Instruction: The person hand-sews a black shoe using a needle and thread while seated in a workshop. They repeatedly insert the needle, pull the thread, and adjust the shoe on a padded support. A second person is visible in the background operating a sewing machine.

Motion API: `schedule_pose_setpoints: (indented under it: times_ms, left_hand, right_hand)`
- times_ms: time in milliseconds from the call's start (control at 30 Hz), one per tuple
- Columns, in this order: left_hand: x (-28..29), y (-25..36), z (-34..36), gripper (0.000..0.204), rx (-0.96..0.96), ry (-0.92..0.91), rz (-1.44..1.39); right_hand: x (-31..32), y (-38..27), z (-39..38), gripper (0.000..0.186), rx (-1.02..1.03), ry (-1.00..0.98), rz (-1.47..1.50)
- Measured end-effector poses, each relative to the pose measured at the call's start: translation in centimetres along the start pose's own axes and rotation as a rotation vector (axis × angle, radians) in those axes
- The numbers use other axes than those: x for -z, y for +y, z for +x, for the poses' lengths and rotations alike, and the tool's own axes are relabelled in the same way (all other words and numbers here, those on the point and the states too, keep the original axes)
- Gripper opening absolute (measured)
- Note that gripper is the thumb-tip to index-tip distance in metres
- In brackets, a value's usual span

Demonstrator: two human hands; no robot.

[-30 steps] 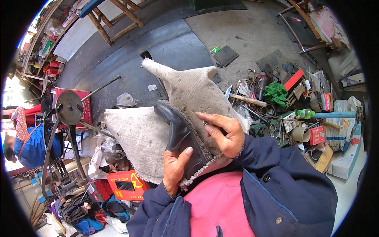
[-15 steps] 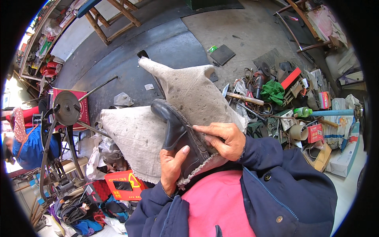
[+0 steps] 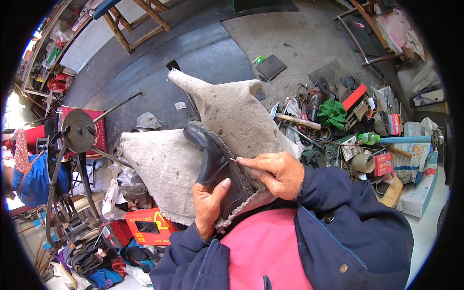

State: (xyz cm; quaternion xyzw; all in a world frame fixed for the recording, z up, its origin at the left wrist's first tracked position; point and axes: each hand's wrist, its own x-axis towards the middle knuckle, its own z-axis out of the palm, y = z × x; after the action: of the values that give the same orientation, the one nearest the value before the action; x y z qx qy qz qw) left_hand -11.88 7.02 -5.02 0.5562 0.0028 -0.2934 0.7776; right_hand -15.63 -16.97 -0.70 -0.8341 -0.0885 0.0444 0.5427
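Observation:
A black leather shoe (image 3: 212,169) with a laced or stitched strip along one side rests on a stained beige cloth (image 3: 154,169) over my lap. My left hand (image 3: 207,205) grips the shoe's lower part, thumb against the leather. My right hand (image 3: 275,176) is on the strip at the shoe's right, index finger extended along it and thumb curled beneath; whatever small thing may be between these fingers is too hidden to make out.
An iron machine with a wheel (image 3: 79,130) stands left, beside a person in blue (image 3: 41,179). Tools, including a hammer (image 3: 297,121), and boxes crowd the right. An orange box (image 3: 152,224) lies lower left. Wooden stools (image 3: 135,24) stand beyond.
My right index finger has moved a little down the shoe's strip toward me, and the hand lies lower. The whole view has shifted slightly. My left hand keeps its grip.

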Motion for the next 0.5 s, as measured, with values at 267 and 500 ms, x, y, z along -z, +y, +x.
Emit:
schedule_pose_setpoints:
  times_ms: [267,500]
  left_hand:
    - [0.1,1.1,-0.6,0.037,0.046,-0.101,0.275]
    - [1.8,1.7,0.0,0.039,0.127,-0.212,0.278]
  right_hand:
    - [1.4,-0.5,2.0,0.039,-0.171,-0.097,0.054]
    - [3.9,-0.3,7.1,0.032,-0.351,-0.453,0.079]
